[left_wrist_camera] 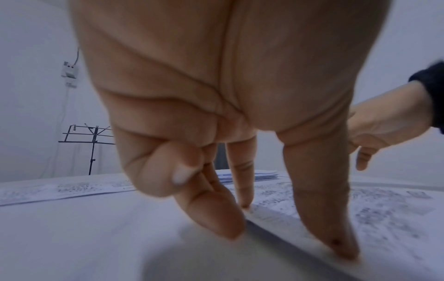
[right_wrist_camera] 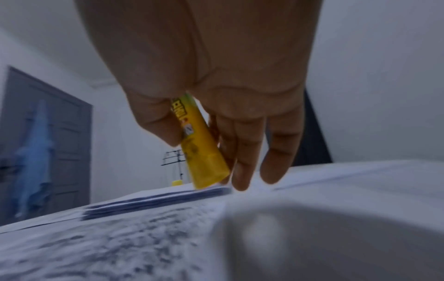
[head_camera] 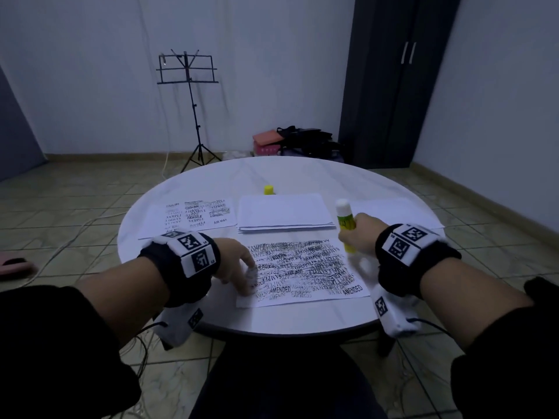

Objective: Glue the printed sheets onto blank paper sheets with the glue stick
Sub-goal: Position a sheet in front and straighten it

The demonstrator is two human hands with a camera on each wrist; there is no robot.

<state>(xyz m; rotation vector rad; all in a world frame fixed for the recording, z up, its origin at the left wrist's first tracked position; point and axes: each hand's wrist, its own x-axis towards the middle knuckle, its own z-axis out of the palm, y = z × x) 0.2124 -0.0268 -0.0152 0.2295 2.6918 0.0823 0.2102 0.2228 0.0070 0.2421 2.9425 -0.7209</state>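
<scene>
A densely printed sheet (head_camera: 302, 270) lies on the round white table (head_camera: 287, 319) in front of me. My left hand (head_camera: 239, 264) rests its straight fingertips (left_wrist_camera: 216, 222) on that sheet's left edge, the thumb on the paper. My right hand (head_camera: 360, 234) hovers over the sheet's right edge and grips a yellow glue stick (head_camera: 346, 225), white end up; the yellow end (right_wrist_camera: 206, 169) points down, clear of the paper. Behind lies a stack of blank sheets (head_camera: 284, 211), with the yellow cap (head_camera: 268, 189) standing beyond it.
A second printed sheet (head_camera: 193, 217) lies at the table's left, a single blank sheet (head_camera: 393, 210) at its right. Beyond the table stand a music stand (head_camera: 190, 86), bags (head_camera: 302, 140) on the floor and a dark wardrobe (head_camera: 393, 86). Cables run across the tiles at left.
</scene>
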